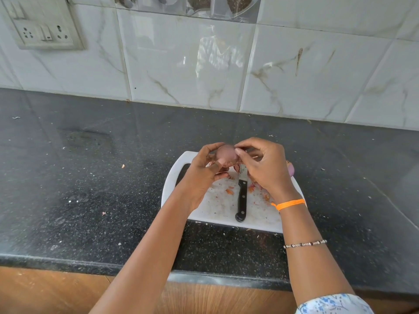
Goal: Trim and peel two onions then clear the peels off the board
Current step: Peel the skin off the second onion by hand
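A pinkish onion (226, 155) is held above the far end of the white cutting board (172, 182). My left hand (201, 171) grips it from the left with thumb and fingers curled around it. From the right, my right hand (260, 164) pinches at the onion's skin with fingertips and thumb. Behind my right hand a second onion (291, 169) peeks out at the board's right edge, mostly hidden. A black-handled knife (241, 198) lies on the board between my wrists, blade pointing away. Loose peel scraps (230, 191) are scattered on the board.
The board sits on a dark speckled counter (90, 177) with small peel bits on it. A tiled wall (204, 64) rises behind, with a switch and socket plate (43, 30) at upper left. The counter's front edge runs below my arms.
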